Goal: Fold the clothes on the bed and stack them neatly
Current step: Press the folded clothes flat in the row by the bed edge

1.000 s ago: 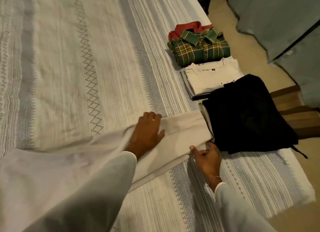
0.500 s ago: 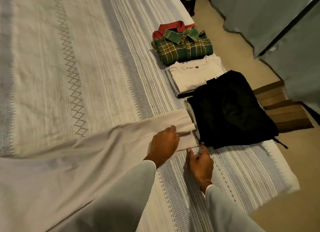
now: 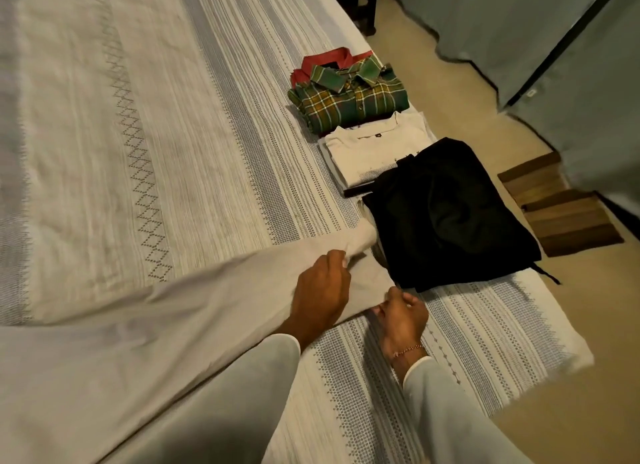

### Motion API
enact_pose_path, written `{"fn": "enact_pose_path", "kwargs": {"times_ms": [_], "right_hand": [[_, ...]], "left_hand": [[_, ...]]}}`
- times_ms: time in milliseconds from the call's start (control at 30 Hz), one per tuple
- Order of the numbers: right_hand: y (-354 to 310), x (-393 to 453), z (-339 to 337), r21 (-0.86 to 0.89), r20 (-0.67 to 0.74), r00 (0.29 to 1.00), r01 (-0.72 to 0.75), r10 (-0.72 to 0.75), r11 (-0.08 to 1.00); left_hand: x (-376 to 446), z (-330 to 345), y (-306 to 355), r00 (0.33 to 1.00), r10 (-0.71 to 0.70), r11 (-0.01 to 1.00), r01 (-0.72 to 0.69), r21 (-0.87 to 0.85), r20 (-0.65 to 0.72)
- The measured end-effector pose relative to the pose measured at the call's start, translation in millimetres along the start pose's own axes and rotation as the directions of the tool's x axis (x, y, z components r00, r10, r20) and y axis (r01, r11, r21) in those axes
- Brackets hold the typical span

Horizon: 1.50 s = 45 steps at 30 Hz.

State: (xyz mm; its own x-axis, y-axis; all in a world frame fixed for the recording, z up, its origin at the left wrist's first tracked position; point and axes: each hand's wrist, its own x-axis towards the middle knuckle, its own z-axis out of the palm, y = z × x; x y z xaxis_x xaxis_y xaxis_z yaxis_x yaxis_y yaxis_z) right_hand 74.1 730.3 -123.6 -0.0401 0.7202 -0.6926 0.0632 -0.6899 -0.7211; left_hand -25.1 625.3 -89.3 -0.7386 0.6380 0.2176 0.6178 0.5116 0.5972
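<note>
Both hands pinch the end of the pale garment (image 3: 194,311): left hand (image 3: 322,290) its far corner, right hand (image 3: 401,313) its near corner. Judged next: folding that end back evenly.

Left hand (image 3: 323,292) fingers curled and pinching, right hand (image 3: 401,316) fingers curled, both sleeved arms extended

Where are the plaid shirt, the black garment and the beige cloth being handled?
plaid shirt (image 3: 349,98): head view, on its chest panel.
black garment (image 3: 446,218): head view, on its middle.
beige cloth (image 3: 214,301): head view, on the flat stretch left of the hands.
</note>
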Motion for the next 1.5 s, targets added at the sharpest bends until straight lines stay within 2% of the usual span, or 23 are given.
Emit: {"fn": "enact_pose_path", "kwargs": {"times_ms": [67,133,233,333,400,467,533,600,700,800,900,967,1033,1167,1333,1400,1500], "right_hand": [[3.3,6.1,-2.4,-0.041,-0.078,0.996,0.028,-0.031,0.999],[7.2,8.9,-3.7,-0.115,-0.146,0.988,0.036,-0.052,0.993],[10.8,7.5,-6.3,-0.153,-0.167,0.983,0.046,-0.071,0.987],[4.0,5.1,-17.9,-0.343,-0.188,0.961,0.13,-0.204,0.93],[0.6,-0.1,-23.2,-0.444,-0.112,0.945,0.229,-0.307,0.866],[-2.9,-6.3,-22.8,-0.496,0.012,0.954,0.267,-0.301,0.826],[-4.0,-3.9,-20.6,-0.558,0.071,0.965,0.249,-0.254,0.791],[-6.9,0.2,-20.1,-0.602,0.087,0.964,0.253,-0.253,0.758],[-12.3,0.1,-23.6,-0.57,0.048,0.96,0.253,-0.275,0.782],[-13.1,-4.7,-27.8,-0.56,0.02,0.964,0.23,-0.264,0.796],[-7.0,-0.5,-29.3,-0.624,0.076,0.963,0.248,-0.258,0.741],[-6.5,2.0,-25.6,-0.656,0.112,0.962,0.26,-0.249,0.708],[-7.7,4.0,-20.2,-0.65,0.131,0.965,0.257,-0.227,0.715],[-9.8,6.8,-11.3,-0.575,0.175,0.978,0.192,-0.11,0.795],[-17.7,-14.2,3.5,-0.221,0.347,0.935,-0.002,0.081,0.975],[-21.3,-22.8,7.7,-0.147,0.386,0.921,0.003,0.055,0.989],[-23.5,-25.2,12.1,-0.135,0.355,0.934,0.022,0.028,0.991]], "left_hand": [[-5.8,2.3,5.6,0.99,0.139,0.985,-0.138,0.104,-0.003],[-13.1,10.6,8.7,0.973,0.219,0.944,-0.231,0.236,0.077],[-26.5,27.4,9.1,0.919,0.122,0.888,-0.27,0.373,0.376],[-36.0,39.3,8.6,0.867,0.028,0.879,-0.258,0.4,0.498],[-36.7,40.7,10.1,0.871,0.044,0.893,-0.254,0.371,0.489],[-35.4,39.6,10.2,0.877,0.097,0.899,-0.28,0.336,0.471],[-33.3,37.4,10.0,0.891,0.151,0.906,-0.298,0.3,0.429],[-34.5,36.6,8.8,0.9,0.234,0.918,-0.329,0.222,0.369],[-37.6,35.5,2.3,0.899,0.319,0.919,-0.371,0.135,0.3],[-33.4,26.9,-8.5,0.942,0.208,0.932,-0.272,0.239,0.263],[-34.0,13.4,-28.6,0.978,0.008,0.915,-0.091,0.394,0.207],[-39.4,4.7,-47.5,0.975,-0.108,0.888,0.008,0.46,0.192],[-47.2,-2.4,-63.2,0.947,-0.19,0.87,0.04,0.491,0.26],[-58.3,-4.5,-78.6,0.907,-0.167,0.874,-0.045,0.484,0.385],[-56.6,-9.7,-78.0,0.882,-0.157,0.89,-0.068,0.451,0.444],[-57.5,-15.2,-76.2,0.884,-0.116,0.907,-0.093,0.411,0.454],[-61.9,-21.9,-83.4,0.913,-0.093,0.926,-0.067,0.371,0.397]]}}
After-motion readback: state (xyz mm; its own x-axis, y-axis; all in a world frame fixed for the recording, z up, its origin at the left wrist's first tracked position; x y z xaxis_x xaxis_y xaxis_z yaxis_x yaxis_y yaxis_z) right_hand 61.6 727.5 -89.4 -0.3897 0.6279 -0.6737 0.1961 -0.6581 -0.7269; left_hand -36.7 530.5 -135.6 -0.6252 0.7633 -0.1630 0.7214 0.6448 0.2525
